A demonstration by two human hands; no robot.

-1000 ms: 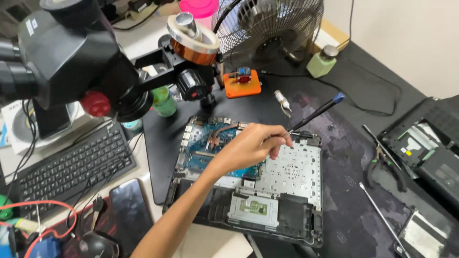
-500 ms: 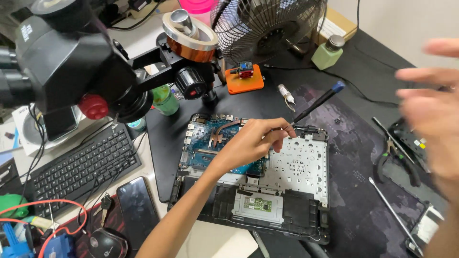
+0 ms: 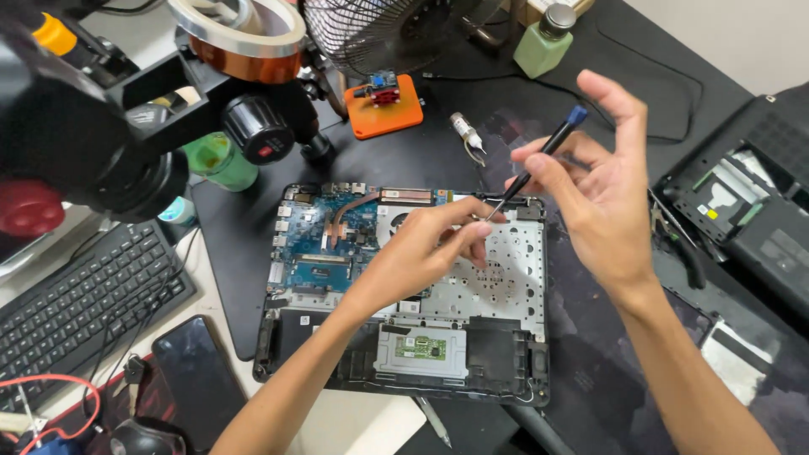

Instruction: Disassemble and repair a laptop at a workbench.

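An opened laptop base (image 3: 506, 295) lies on a black mat with its blue circuit board (image 3: 320, 253) and copper heat pipe bare. My left hand (image 3: 425, 248) reaches over it and pinches the lower end of a thin black screwdriver with a blue cap (image 3: 558, 135), whose tip is at the laptop's upper edge. My right hand (image 3: 594, 198) has come in from the right. Its thumb and fingers close round the screwdriver's upper shaft while the index finger sticks up.
A black microscope head (image 3: 101, 126) overhangs the left side, above a keyboard (image 3: 76, 303) and a dark phone (image 3: 198, 379). Behind stand a fan (image 3: 379, 29), an orange block (image 3: 383, 105), and green bottles (image 3: 543, 42). Another opened device (image 3: 750, 219) lies right.
My right hand has come in from the right edge and taken the screwdriver's upper shaft. The left hand stays on the screwdriver over the laptop. The view has moved closer.
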